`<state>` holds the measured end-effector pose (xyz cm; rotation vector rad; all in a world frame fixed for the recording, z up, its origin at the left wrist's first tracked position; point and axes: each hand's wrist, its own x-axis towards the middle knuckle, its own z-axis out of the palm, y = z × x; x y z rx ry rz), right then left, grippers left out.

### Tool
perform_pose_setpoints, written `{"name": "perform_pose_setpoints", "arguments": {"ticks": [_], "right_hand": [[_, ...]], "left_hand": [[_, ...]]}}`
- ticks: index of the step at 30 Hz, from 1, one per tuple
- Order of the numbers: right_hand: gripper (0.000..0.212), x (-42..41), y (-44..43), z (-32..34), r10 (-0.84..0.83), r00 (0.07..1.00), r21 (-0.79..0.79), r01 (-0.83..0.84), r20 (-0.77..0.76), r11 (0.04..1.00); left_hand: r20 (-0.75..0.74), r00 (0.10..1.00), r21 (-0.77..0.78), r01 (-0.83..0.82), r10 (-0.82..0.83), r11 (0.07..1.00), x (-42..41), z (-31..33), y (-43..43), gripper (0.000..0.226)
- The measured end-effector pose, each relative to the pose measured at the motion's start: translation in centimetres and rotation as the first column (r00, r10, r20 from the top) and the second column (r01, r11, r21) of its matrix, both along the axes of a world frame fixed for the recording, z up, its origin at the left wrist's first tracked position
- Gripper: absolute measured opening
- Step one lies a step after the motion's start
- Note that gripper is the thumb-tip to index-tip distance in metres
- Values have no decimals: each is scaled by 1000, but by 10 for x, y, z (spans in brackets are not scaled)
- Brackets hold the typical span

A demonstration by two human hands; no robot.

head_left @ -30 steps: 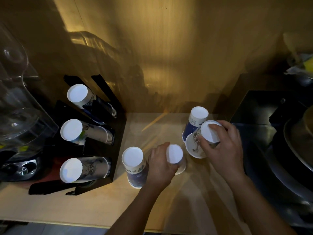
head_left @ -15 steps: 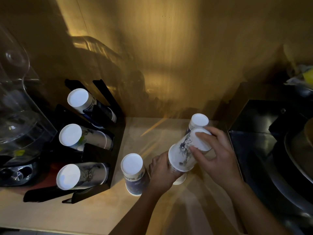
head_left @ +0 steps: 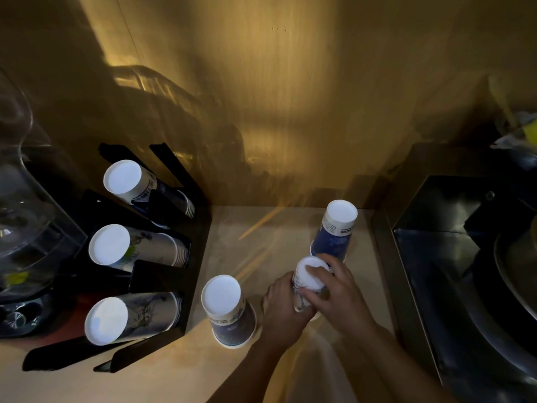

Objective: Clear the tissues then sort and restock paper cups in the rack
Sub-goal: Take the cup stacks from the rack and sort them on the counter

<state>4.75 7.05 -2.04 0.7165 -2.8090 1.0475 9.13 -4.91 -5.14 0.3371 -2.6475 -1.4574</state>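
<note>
Since the earlier frame, the right hand (head_left: 340, 298) has brought the illustrated white cup (head_left: 309, 282) down from its tilted, raised position; the cup now stands inverted on the wooden counter (head_left: 180, 370), between both hands. Right-hand fingers are closed over the cup's upturned base and side. The left hand (head_left: 283, 308) wraps the cup's lower left side, fingers curled around it. One inverted blue cup (head_left: 335, 231) stands just behind the hands; another inverted blue cup (head_left: 229, 311) stands just left of the left hand. The black rack (head_left: 171, 274) at left holds three horizontal cup stacks: top (head_left: 142, 186), middle (head_left: 130, 248) and bottom (head_left: 128, 317).
</note>
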Motion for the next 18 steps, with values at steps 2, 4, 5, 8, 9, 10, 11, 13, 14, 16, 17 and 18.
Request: {"name": "perform_pose_setpoints", "arguments": {"ticks": [2, 4, 5, 8, 9, 10, 11, 13, 14, 16, 17, 18], "right_hand": [[43, -5, -1, -2, 1, 1000, -1, -1, -18, 1000], [42, -8, -2, -3, 4, 1000, 1, -4, -10, 1000], [42, -10, -1, -4, 10, 1000, 1, -10, -15, 1000], [40, -17, -2, -6, 39, 999, -9, -40, -5, 999], [39, -20, -3, -5, 47, 999, -17, -47, 6, 999], [38, -24, -5, -4, 52, 999, -21, -51, 15, 998], [38, -28, -6, -2, 54, 998, -17, -54, 22, 998], [37, -35, -11, 2, 55, 998, 16, -55, 23, 998], [37, -37, -13, 3, 47, 999, 39, -48, 21, 998], [38, -39, -15, 6, 20, 999, 85, -22, 25, 996], [39, -39, -15, 8, 13, 1000, 103, -16, 24, 995], [39, -39, -14, 11, 20, 1000, 123, -22, 14, 992]], "left_hand": [[0, 1000, -23, -15, 15, 1000, -4, 1, 0, 63], [12, 1000, -43, -24, 25, 999, -7, 1, -1, 64], [18, 999, -47, -27, 28, 999, -8, 1, -1, 64], [48, 998, -65, -34, 37, 997, -14, -3, 0, 59], [59, 997, -76, -40, 45, 996, -17, -3, -1, 58], [75, 996, -90, -50, 57, 995, -21, -3, -3, 58], [96, 993, -105, -58, 69, 993, -26, -2, -5, 58], [135, 988, -153, -59, 80, 986, -36, 1, -9, 57], [153, 985, -187, -49, 78, 981, -40, 3, -11, 57], [209, 976, -264, 4, 53, 964, -46, 8, -13, 57], [237, 971, -307, 41, 35, 951, -49, 12, -15, 56], [247, 969, -352, 72, 18, 933, -50, 18, -16, 53]]}}
